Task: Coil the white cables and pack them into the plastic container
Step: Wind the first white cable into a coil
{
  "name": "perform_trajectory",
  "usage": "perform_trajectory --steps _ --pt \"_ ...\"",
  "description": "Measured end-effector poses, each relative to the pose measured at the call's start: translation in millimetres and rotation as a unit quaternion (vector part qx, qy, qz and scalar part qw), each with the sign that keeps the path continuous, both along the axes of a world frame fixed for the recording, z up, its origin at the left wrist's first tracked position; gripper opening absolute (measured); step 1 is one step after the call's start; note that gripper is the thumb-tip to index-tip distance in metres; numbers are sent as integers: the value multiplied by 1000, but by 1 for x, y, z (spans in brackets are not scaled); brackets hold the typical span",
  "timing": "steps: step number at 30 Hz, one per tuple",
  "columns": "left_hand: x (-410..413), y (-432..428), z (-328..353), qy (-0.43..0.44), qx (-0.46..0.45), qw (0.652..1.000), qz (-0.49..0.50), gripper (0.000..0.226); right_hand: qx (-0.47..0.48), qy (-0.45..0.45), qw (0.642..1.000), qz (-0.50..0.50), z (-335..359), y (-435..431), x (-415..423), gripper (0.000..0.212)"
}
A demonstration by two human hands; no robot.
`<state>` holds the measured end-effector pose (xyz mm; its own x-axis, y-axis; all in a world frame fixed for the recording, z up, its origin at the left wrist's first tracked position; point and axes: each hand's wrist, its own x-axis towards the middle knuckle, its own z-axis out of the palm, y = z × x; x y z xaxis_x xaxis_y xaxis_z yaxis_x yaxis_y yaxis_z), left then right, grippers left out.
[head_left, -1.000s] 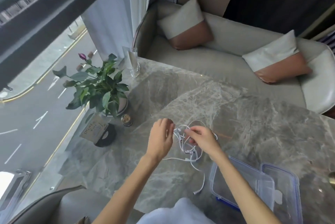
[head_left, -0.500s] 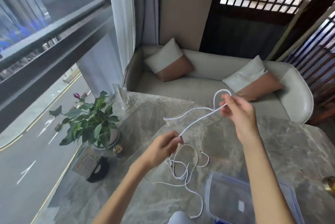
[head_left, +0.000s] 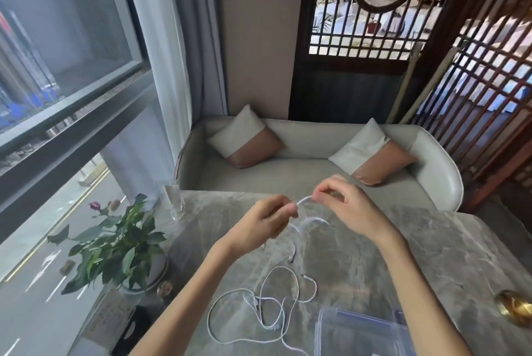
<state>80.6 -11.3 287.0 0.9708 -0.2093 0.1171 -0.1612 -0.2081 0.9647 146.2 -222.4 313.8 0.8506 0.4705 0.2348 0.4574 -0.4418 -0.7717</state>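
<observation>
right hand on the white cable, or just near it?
Touching. In the head view the right hand pinches one end of the raised white cable between its fingertips; the left hand pinches the other end.

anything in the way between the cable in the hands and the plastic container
Nothing visible blocks it. Both hands, left and right, pinch one white cable above the table. The plastic container sits open near the right forearm; only loose cables lie beside it.
</observation>
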Motion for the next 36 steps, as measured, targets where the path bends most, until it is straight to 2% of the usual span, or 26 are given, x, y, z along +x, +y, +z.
perform_trajectory --steps 2,4,7,10,12,14,16,18,21,24,27,30,31,33,35,36 --pt "-5 0 -1 23 -9 998 -55 26 39 -39 998 -23 8 -7 8 17" --pt "-8 -5 3 41 -50 994 -87 25 142 -5 988 -59 14 -10 16 17" --pt "-5 -21 27 62 -193 968 -146 22 188 21 976 -106 15 1 20 17" --pt "16 -31 58 10 -280 941 -190 19 54 29 993 -105 -1 28 5 30" --pt "32 -34 74 -14 -293 944 -151 21 26 48 998 -42 -11 40 -23 38" --pt "44 -36 79 -23 -306 947 -94 25 8 25 1000 -4 -13 37 -51 31" --pt "49 -37 73 -36 -269 961 -51 27 -67 -29 997 14 -8 23 -70 24" --pt "46 -40 60 -45 -212 975 -52 27 -118 -81 990 15 12 8 -80 18" --pt "29 -50 45 -34 -159 981 -105 27 -101 -198 975 -25 57 -16 -80 11" --pt "11 -69 53 -50 -218 957 -182 30 -47 -269 961 -51 96 -32 -64 6" --pt "2 -79 66 -53 -302 927 -216 38 58 -251 965 -53 116 -34 -41 4" --pt "-1 -75 75 -62 -312 922 -220 34 134 -171 975 -52 113 -30 -15 3" --pt "-1 -73 80 -59 -308 922 -226 33 147 -125 981 -33 109 -28 -9 2" --pt "1 -69 89 -48 -318 916 -240 34 203 34 978 19 89 -19 -3 13" --pt "5 -64 93 -37 -354 907 -227 36 184 94 978 7 67 -2 -9 15" --pt "8 -61 93 -37 -366 906 -212 37 148 77 986 -26 54 5 -15 18"
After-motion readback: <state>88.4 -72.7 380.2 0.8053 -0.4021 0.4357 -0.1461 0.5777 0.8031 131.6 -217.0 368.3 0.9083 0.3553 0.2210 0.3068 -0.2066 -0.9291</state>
